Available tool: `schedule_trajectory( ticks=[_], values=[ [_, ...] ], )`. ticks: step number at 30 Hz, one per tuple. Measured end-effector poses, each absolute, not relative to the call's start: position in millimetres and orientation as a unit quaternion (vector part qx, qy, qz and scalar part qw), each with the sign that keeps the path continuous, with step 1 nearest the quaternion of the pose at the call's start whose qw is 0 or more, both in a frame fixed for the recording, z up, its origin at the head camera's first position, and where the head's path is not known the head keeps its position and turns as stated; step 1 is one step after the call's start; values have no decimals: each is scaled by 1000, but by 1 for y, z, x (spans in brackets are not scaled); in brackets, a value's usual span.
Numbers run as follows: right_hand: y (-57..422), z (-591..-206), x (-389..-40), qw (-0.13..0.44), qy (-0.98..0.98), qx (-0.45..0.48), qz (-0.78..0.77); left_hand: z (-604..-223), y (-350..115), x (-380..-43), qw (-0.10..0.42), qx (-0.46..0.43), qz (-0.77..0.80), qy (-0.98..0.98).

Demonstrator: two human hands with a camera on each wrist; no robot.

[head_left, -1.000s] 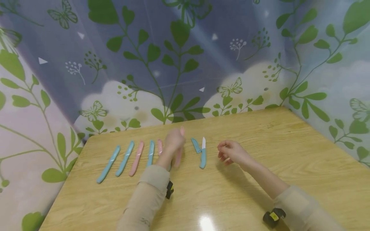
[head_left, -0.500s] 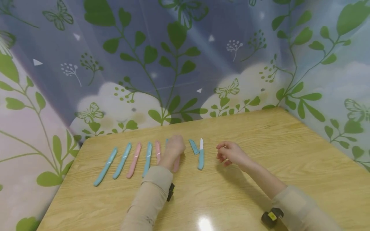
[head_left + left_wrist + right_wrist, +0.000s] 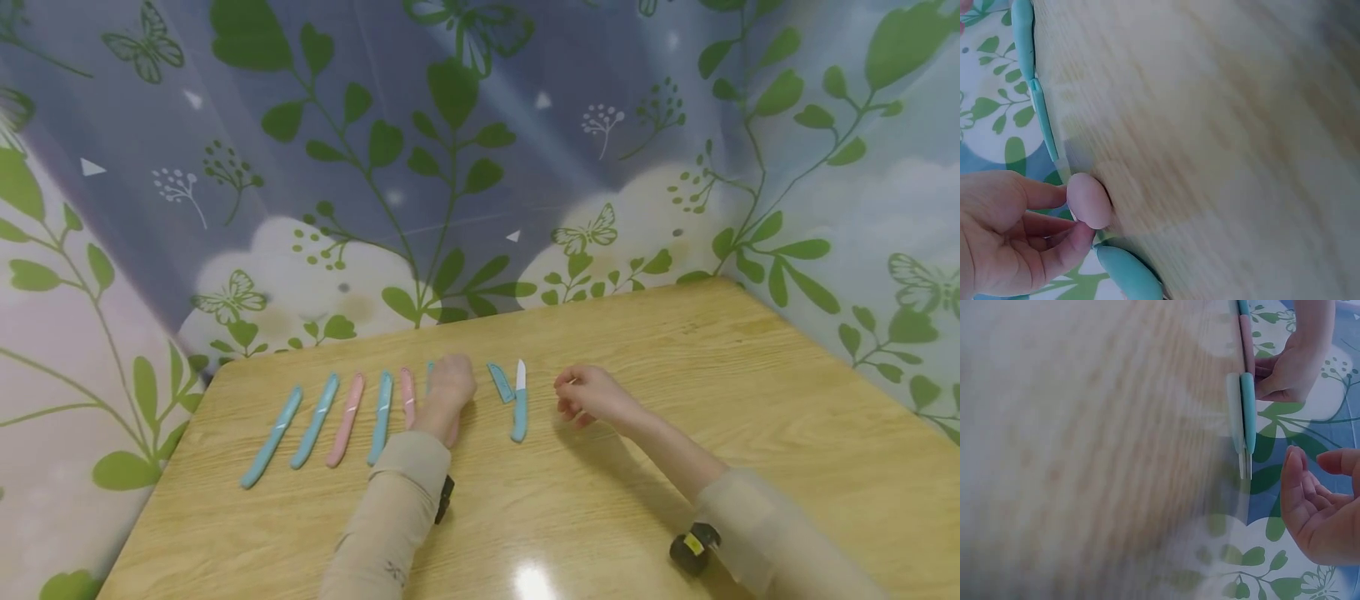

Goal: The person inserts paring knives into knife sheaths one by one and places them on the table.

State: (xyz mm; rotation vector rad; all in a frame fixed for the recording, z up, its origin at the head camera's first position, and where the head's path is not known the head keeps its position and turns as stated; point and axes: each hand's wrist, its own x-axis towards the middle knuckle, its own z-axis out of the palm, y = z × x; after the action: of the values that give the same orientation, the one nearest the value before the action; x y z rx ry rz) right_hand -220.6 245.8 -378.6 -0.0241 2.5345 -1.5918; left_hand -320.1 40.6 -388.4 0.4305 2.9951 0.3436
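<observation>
My left hand [image 3: 450, 387] pinches a pink folding-style or sheathed knife [image 3: 453, 433] at the right end of a row, mostly covering it in the head view. In the left wrist view, thumb and fingers sit on either side of the pink knife [image 3: 1089, 201], low at the tabletop. Farther right lies a blue-handled paring knife [image 3: 519, 417] with its white blade bare. Its blue blade sheath [image 3: 501, 383] lies slanted beside it. My right hand [image 3: 596, 396] hovers to the right of that knife, fingers loosely bent and holding nothing.
Left of my left hand lie several sheathed knives in a row, among them a blue knife [image 3: 272, 437] at the far left and a pink knife [image 3: 347, 421]. The wooden table [image 3: 600, 517] meets a patterned cloth backdrop [image 3: 480, 208] at its back edge.
My left hand has brought the pink knife down and slightly left, to the end of the row. The right hand has barely moved.
</observation>
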Motion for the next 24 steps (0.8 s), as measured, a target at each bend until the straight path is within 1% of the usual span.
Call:
schedule_trajectory(
  ticks=[8,13,16,19,24],
  values=[
    [238,-380,-236,66,885,-15,-461,-389,39,-322,48,128,129,982],
    [230,-379,-243,56,907,-26,-416,-387,43,-327,-9,138,113,984],
    [224,-380,-245,47,930,-45,-362,-385,48,-328,-44,152,110,981],
    [219,-381,-247,44,952,-72,-293,-384,54,-327,-44,155,128,979],
    [208,-383,-250,41,968,-98,-228,-389,65,-324,0,148,163,975]
  ],
)
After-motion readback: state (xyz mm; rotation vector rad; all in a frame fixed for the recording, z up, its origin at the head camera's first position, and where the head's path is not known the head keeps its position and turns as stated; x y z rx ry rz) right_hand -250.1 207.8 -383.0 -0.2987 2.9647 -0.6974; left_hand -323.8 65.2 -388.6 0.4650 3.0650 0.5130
